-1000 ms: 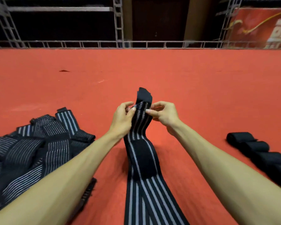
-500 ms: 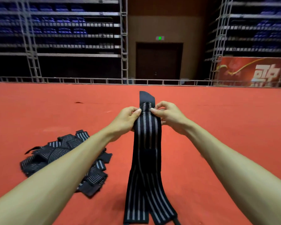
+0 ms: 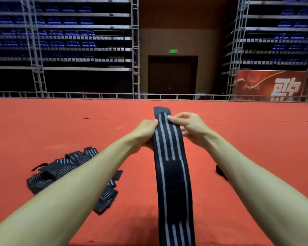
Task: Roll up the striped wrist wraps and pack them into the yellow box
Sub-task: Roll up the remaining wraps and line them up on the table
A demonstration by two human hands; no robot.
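The left hand (image 3: 146,132) and right hand (image 3: 190,128) pinch the striped wrap (image 3: 169,157) near its 12 o'clock end, so rolling looks about to begin, with the tip needing a tight curl toward 6 o'clock; the yellow box is out of view.

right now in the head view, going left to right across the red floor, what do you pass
pile of wraps → left hand → held wrap → right hand → dark bit of fabric, partly hidden by the right forearm
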